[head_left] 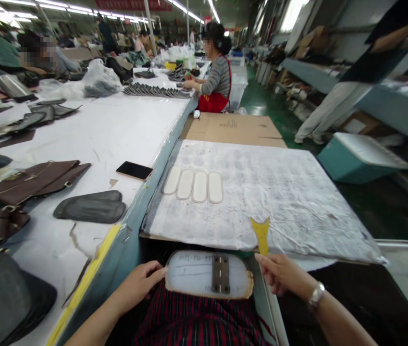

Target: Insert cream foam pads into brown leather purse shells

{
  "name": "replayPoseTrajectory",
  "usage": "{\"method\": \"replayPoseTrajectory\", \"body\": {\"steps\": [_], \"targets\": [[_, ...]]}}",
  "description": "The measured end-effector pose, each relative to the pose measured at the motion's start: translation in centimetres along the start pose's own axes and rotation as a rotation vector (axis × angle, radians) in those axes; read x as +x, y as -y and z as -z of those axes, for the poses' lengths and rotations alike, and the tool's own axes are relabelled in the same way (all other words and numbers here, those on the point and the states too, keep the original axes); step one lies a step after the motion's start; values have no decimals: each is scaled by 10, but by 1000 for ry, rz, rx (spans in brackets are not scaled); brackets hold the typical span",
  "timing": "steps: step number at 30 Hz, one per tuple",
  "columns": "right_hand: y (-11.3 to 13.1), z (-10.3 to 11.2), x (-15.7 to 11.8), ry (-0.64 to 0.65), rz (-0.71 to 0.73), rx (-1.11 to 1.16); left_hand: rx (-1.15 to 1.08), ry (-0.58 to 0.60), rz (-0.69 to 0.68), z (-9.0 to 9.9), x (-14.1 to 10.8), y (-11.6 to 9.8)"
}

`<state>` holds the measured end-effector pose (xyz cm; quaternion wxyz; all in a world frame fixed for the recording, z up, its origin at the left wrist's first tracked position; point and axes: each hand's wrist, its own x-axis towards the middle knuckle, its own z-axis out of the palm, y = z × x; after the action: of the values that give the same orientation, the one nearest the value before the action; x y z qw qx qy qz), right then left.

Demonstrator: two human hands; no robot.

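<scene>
Both hands show in the head view, low and near the lap. At the left end of a rounded, translucent plate (192, 276), the left hand (145, 278) is partly curled, thumb and fingertips pinching its rim. Pencil-like marks and a dark metal piece (220, 275) lie on the plate, which sits above striped cloth (200, 319) between the hands. Right of it, the right hand (279, 273) is closed around the lower end of a yellow forked tool (261, 234), prongs pointing away; a silvery band (316, 294) circles that wrist.

Ahead spreads a stained white work surface (279, 182), with four pale oblong pieces (200, 187) side by side near its left edge. Along the left runs a long white counter (117, 125), carrying a phone (134, 170), dark rounded pieces (90, 207) that overlap, and brown bag parts (34, 180). Beyond a cardboard sheet (232, 127), a co-worker with striped sleeves (211, 85) and a red apron (214, 102) handles something at the same counter.
</scene>
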<state>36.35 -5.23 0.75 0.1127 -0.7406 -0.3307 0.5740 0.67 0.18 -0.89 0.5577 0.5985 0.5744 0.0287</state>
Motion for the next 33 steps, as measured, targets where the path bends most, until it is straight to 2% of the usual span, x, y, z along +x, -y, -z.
{"method": "replayPoseTrajectory", "body": {"steps": [3, 5, 8, 11, 14, 19, 23, 27, 30, 31, 32, 33], "targets": [[18, 0, 12, -44, 114, -8, 140, -88, -83, 8, 4, -8], [30, -12, 16, -31, 223, -79, 215, -105, -121, 9, 5, -11], [48, -35, 12, 40, 395, -200, 245, -104, -98, 8, 7, -9], [60, -50, 5, 87, 500, -234, 247, -106, -85, 7, 7, -5], [65, -55, 2, 96, 518, -240, 252, -110, -110, 5, 4, -6], [73, -50, 4, 87, 467, -215, 399, -205, -168, 4, 6, -13], [79, -40, 14, 95, 419, -196, 395, -150, -134, 4, 11, -18], [77, -28, 51, 98, 307, -195, 240, -18, -98, 16, 7, -20], [80, -22, 98, -11, 169, -208, 63, 132, -61, 42, 9, -8], [84, -21, 116, -64, 152, -221, -2, 90, -44, 53, 16, 0], [90, -20, 134, -121, 143, -239, -34, -69, -39, 63, 25, 7], [96, -19, 151, -180, 150, -260, -5, -211, -91, 72, 39, 13]]}}
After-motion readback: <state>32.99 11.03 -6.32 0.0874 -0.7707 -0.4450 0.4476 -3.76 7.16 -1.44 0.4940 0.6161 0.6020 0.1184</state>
